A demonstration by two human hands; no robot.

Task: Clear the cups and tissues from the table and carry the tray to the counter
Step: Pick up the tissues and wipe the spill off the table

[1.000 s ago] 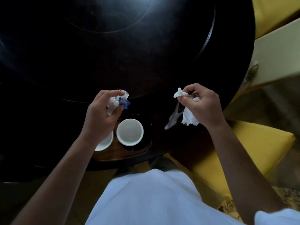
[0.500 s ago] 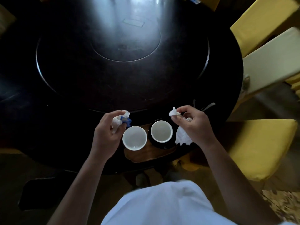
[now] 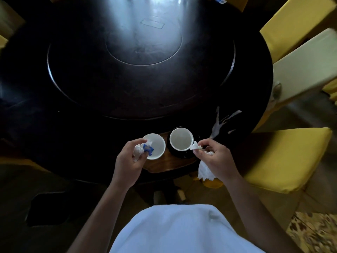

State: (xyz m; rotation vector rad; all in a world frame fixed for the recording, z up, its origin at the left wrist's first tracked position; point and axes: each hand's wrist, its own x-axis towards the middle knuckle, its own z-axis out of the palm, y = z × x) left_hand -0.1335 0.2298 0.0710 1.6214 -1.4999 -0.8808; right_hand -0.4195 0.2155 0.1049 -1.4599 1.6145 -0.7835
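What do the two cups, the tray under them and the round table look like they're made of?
Both cups, the left cup and the right cup, look like glazed white ceramic: smooth, opaque, evenly white inside. The tray seems varnished wood, brown with visible grain. The table looks like dark lacquered wood, its glossy top mirroring window light, though the finish hides any grain.

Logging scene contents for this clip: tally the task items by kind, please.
Cups: 2, left cup and right cup
Tissue wads: 2, one in left hand, one in right hand
Tray: 1
Total: 5
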